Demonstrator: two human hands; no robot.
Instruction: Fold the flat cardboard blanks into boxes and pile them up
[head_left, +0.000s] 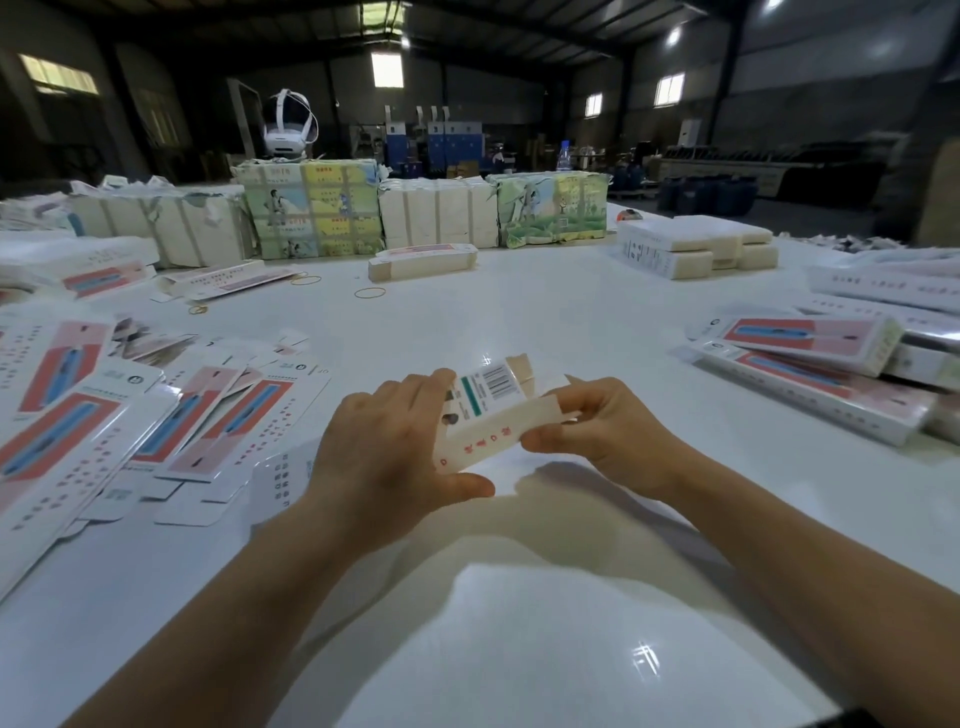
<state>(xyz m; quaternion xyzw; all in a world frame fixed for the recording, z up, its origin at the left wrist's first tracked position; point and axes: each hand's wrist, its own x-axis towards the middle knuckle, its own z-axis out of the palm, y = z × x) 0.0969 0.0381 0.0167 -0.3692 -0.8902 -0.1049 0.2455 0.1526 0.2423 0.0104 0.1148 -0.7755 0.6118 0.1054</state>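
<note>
At frame centre, my left hand (387, 447) and right hand (597, 431) grip a half-folded box (485, 415) above the white table (519, 322).

Two hands (395, 447), one box (485, 415), three rubber bands (370, 293).

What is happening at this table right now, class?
A person is folding a cardboard box just above the white table. The left hand holds one end while the right hand pinches a flap. Flat blanks lie spread at left; finished boxes are piled at right.
</note>
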